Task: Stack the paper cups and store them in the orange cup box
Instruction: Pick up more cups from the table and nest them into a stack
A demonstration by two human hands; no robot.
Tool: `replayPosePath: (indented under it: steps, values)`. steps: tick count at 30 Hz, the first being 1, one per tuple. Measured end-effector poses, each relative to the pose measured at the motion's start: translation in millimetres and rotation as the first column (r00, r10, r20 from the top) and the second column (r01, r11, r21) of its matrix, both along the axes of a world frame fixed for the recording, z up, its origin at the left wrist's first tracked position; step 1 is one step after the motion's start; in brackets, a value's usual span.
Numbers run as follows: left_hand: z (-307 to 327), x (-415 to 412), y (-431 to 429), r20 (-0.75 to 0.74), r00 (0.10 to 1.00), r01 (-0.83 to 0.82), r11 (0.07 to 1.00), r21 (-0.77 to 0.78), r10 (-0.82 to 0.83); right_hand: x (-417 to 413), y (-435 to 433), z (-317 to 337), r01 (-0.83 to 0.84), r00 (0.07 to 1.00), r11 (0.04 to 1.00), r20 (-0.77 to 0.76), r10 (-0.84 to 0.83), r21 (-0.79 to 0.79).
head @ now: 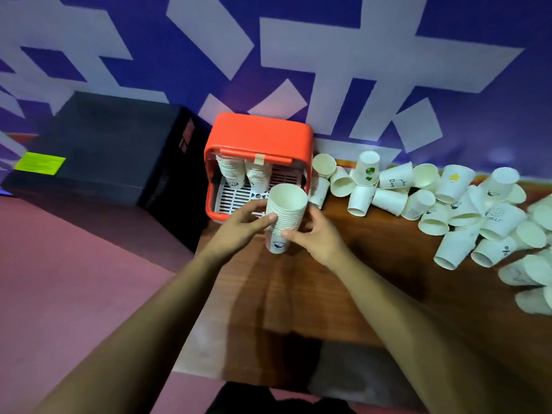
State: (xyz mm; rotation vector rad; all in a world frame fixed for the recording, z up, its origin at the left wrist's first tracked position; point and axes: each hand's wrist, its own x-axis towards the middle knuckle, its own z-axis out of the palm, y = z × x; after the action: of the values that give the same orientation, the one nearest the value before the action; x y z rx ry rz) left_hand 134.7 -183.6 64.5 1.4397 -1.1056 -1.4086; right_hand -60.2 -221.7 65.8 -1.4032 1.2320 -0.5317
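Observation:
A tall stack of white paper cups (286,213) stands upright on the wooden table, just in front of the orange cup box (260,135). My left hand (243,221) grips the stack from the left and my right hand (313,234) grips it from the right, thumbs across the front. The box's front is open, showing a white slatted tray (233,195) and two cup stacks (243,171) standing inside at the back. Several loose white cups (448,204) lie scattered in a pile along the table to the right.
A black box (101,150) with a yellow-green label sits left of the orange box. The wooden table (343,294) stretches toward me. A blue and white patterned wall rises behind. Pink floor lies to the left.

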Motion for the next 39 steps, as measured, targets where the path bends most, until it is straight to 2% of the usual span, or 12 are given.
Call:
replayPosePath:
  steps: [7,12,15,21,28,39]
  values:
    - [-33,37,-45,0.047,0.995,0.091,0.995,-0.034,-0.089,43,-30,-23,0.163,0.983,0.979,-0.071,-0.172,-0.120]
    - [-60,41,-67,-0.023,0.993,0.113,0.992,0.047,-0.112,57,-46,-54,0.211,0.963,0.963,-0.133,-0.235,-0.168]
    - [-72,41,-77,-0.023,0.994,0.109,0.990,0.088,-0.107,62,-54,-70,0.243,0.947,0.954,-0.169,-0.272,-0.176]
    - [-89,36,-92,0.106,0.991,0.069,0.991,0.117,-0.082,71,-70,-91,0.293,0.921,0.941,-0.212,-0.326,-0.170]
    - [-90,27,-99,0.065,0.996,0.052,0.989,0.141,-0.061,75,-79,-101,0.390,0.883,0.899,-0.196,-0.427,-0.201]
    - [-95,22,-116,0.082,0.992,0.073,0.970,0.231,-0.094,84,-100,-119,0.390,0.877,0.900,-0.220,-0.428,-0.196]
